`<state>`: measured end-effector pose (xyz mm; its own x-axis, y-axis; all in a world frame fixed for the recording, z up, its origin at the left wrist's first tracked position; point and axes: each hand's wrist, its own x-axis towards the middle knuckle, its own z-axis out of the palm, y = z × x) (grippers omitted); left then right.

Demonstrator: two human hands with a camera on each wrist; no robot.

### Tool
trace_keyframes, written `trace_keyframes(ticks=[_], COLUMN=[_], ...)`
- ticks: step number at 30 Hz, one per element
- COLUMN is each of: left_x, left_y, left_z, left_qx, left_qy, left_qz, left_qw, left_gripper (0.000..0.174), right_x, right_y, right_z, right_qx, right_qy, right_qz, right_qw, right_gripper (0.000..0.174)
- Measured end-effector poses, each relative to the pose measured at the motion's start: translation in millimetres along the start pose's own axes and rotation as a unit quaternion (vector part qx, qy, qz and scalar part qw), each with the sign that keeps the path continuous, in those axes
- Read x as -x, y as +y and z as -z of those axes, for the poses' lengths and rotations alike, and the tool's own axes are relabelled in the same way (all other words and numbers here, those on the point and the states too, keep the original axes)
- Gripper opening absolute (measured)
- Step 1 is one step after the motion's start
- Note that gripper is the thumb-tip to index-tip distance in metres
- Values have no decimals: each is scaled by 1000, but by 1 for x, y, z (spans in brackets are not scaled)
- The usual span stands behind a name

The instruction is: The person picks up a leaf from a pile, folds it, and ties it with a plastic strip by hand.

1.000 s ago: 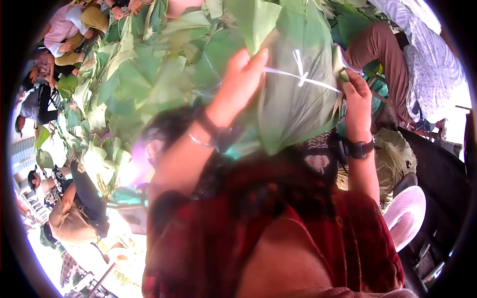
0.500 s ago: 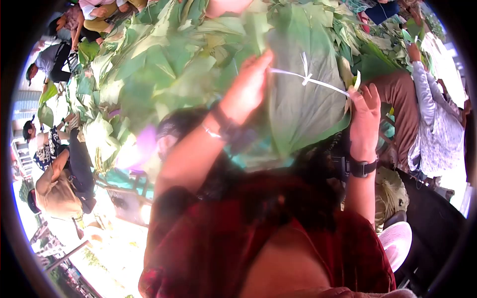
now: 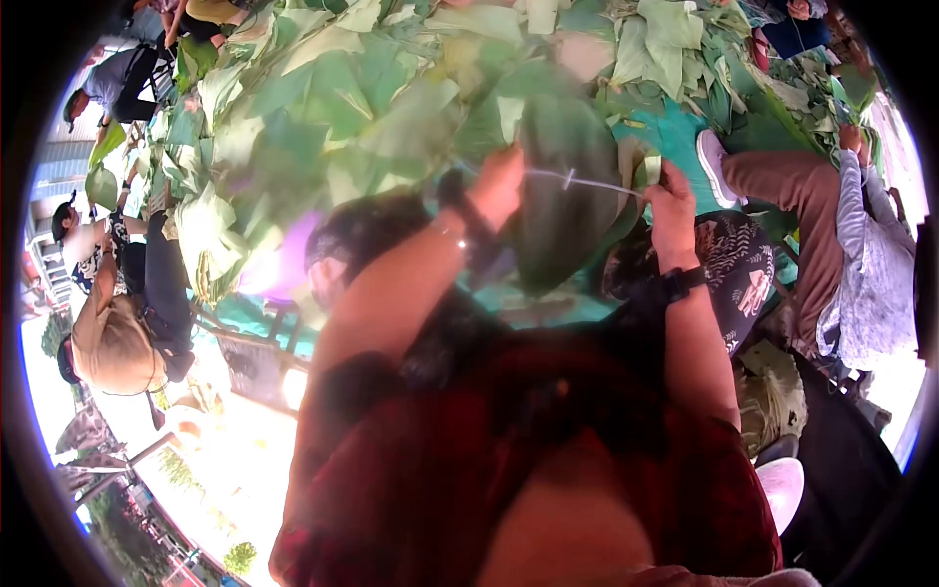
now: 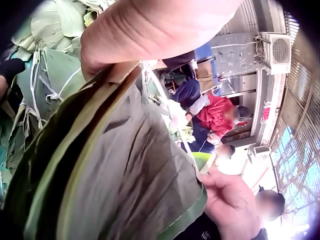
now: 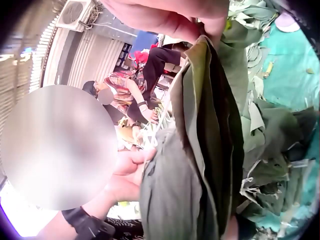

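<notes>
A bundle of large green leaves (image 3: 565, 220) hangs between my two hands, with white string (image 3: 597, 183) across it and a small knot near the middle. My left hand (image 3: 497, 188) grips the bundle's left edge where the string comes round. At the opposite edge my right hand (image 3: 672, 215) pinches it, fingertips right by the string's end. The left wrist view shows the stacked layers (image 4: 135, 165) edge-on, my right fingers (image 4: 227, 195) at the far corner. In the right wrist view, folded leaf edges (image 5: 207, 135) come down from my right hand.
Heaped loose leaves (image 3: 342, 98) cover the ground ahead, over a teal sheet (image 3: 675, 137). A person's leg in brown trousers (image 3: 792, 186) is close on the right. Another person's dark-haired head (image 3: 367, 230) is below my left forearm. More people sit at the left.
My hands have come closer together, and the bundle looks narrower and darker. The string's loose tails no longer stand up from the knot. The head view has shifted, showing more ground on the right.
</notes>
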<state>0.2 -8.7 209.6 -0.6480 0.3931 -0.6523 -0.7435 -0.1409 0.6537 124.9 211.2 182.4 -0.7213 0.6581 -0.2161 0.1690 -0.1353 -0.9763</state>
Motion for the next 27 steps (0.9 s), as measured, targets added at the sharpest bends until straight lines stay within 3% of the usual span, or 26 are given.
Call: trace_keyframes(ticks=[1,4,5,8,9,12,13,16,17,20,21,24,25,27], left_x=[-6,-33,-30,-1,-6,2,10,5,2,-27,-27,-19,-10,8], left_y=[-4,11,16,25,25,11,8,0,-1,-19,-23,-35,-28,-24], left_z=[13,22,22,17,22,15,-3,-12,-18,-14,-19,-28,-35,-42], left_qx=[59,135,98,-9,-101,-137,-78,-204,-219,-396,-468,-556,-610,-666], left_qy=[-114,-189,-176,-40,-28,-23,-31,-85,-63,-65,-63,-73,-96,-84], left_qz=[-43,-1,-48,-81,-87,-45,-58,-131,-104,-122,-199,-306,-233,-288], left_qw=[991,973,978,996,991,989,995,966,968,908,859,770,751,682], left_gripper=[39,39,39,37,34,30,25,21,21,26,27,23,26,38], right_x=[1,-2,1,-1,1,6,8,15,16,23,26,29,32,35], right_y=[-21,-31,-38,-31,-30,-29,-31,-36,-37,-46,-48,-30,-26,-20], right_z=[0,-14,-17,-10,-9,2,2,-4,-6,-13,-14,-21,-24,-32], right_qx=[-36,-83,-32,-24,-18,-15,-11,20,40,122,153,301,319,348], right_qy=[-63,37,57,32,32,-54,-57,-71,-78,-124,-142,-177,-199,-213], right_qz=[8,70,77,75,65,8,-3,-38,-50,-53,-49,124,115,169], right_qw=[997,993,995,996,997,998,998,997,995,983,977,929,919,897], right_gripper=[52,58,61,57,52,47,46,43,42,41,40,32,33,33])
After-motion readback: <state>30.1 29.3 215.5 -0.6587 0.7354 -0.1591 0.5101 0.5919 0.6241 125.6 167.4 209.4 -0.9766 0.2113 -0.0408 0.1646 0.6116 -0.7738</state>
